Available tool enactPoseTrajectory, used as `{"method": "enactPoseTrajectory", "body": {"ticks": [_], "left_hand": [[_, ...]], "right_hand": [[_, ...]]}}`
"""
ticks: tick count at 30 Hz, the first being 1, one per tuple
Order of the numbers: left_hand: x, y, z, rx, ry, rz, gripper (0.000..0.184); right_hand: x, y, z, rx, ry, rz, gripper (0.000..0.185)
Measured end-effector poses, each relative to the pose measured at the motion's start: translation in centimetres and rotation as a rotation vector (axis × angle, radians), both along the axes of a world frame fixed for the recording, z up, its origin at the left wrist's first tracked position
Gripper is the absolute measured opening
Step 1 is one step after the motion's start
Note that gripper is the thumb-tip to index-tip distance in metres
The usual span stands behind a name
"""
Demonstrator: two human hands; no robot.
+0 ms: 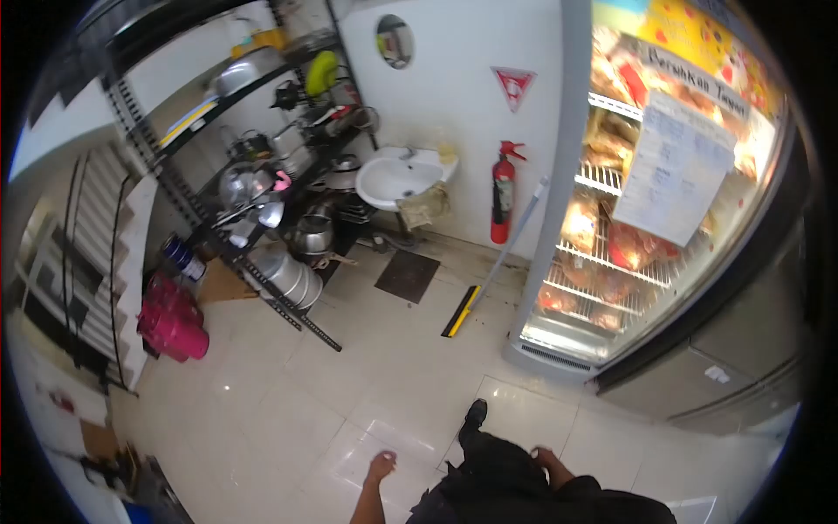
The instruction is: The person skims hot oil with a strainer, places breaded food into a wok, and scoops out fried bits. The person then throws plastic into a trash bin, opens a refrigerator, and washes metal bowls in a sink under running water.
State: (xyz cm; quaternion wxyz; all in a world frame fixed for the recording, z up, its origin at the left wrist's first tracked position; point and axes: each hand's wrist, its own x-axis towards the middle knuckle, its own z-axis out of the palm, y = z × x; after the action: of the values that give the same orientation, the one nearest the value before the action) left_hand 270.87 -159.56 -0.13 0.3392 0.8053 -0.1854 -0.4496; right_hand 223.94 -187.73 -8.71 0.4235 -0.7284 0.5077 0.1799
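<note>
My left hand [381, 465] hangs over the pale floor tiles at the bottom of the head view. Its fingers are loosely bent and somewhat apart, and nothing shows in them. Beside my dark-clothed leg, my right hand [548, 458] has its fingers curled in, with no object visible there. One black shoe [474, 412] points ahead on the tiled floor [367, 367]. Neither hand touches any of the things around the room.
A lit glass-door fridge [572, 196] with bagged food stands right, a paper sheet [676, 170] on its door. Ahead are a squeegee [461, 313], fire extinguisher [502, 196] and washbasin [406, 177]. A metal rack [161, 170] of pots and pink gas cylinders [170, 319] stand left.
</note>
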Motion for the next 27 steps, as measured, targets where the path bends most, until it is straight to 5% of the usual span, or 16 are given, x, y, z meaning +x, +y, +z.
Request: {"method": "enactPoseTrajectory", "body": {"ticks": [1,2,5,7,8,9,12,14,16,17,19,23,27], "left_hand": [[0.4,0.7,-1.6,0.224,0.168,-0.106,0.035],[1.5,2.9,-5.8,0.157,0.315,-0.317,0.039],[1.2,2.5,-3.3,0.387,0.312,-0.18,0.037],[2.7,0.7,-2.7,0.409,0.297,-0.091,0.036],[3.7,-0.9,-2.5,0.413,0.294,-0.063,0.035],[4.9,-2.3,-2.1,0.416,0.287,-0.048,0.035],[8.9,-6.7,-1.7,0.404,0.277,-0.012,0.033],[12.3,-10.7,-1.7,0.379,0.275,-0.003,0.033],[16.5,-15.2,-2.0,0.318,0.241,-0.093,0.032],[19.4,-18.1,-2.2,0.149,0.139,-0.464,0.033],[23.2,-25.3,-2.0,0.159,0.235,-0.289,0.029],[28.0,-37.9,4.3,0.154,0.054,-0.561,0.026],[31.4,-45.8,5.9,0.081,0.022,-0.579,0.026]], "right_hand": [[1.8,-1.0,0.0,-0.105,-0.103,-0.102,0.045],[4.6,-3.3,-0.2,-0.221,-0.209,-0.213,0.045],[12.1,-12.4,3.8,-0.754,-0.411,-0.433,0.04],[17.6,-20.4,17.1,-0.737,-0.612,-0.672,0.04],[20.1,-24.2,19.3,-0.898,-0.752,-0.814,0.041],[22.1,-25.8,27.1,-0.996,-0.891,-0.819,0.042],[25.9,-31.0,37.8,-1.143,-1.026,-0.882,0.043],[28.1,-33.8,39.5,-1.162,-1.149,-0.878,0.037],[28.9,-35.0,40.4,-1.119,-0.998,-0.943,0.033],[29.2,-35.3,40.6,-1.089,-0.927,-0.981,0.031],[29.1,-34.9,41.6,-1.05,-0.876,-1.016,0.032],[29.3,-34.5,42.0,-1.085,-0.812,-1.069,0.033],[30.7,-31.2,42.4,-1.185,-0.882,-1.123,0.032]]}}
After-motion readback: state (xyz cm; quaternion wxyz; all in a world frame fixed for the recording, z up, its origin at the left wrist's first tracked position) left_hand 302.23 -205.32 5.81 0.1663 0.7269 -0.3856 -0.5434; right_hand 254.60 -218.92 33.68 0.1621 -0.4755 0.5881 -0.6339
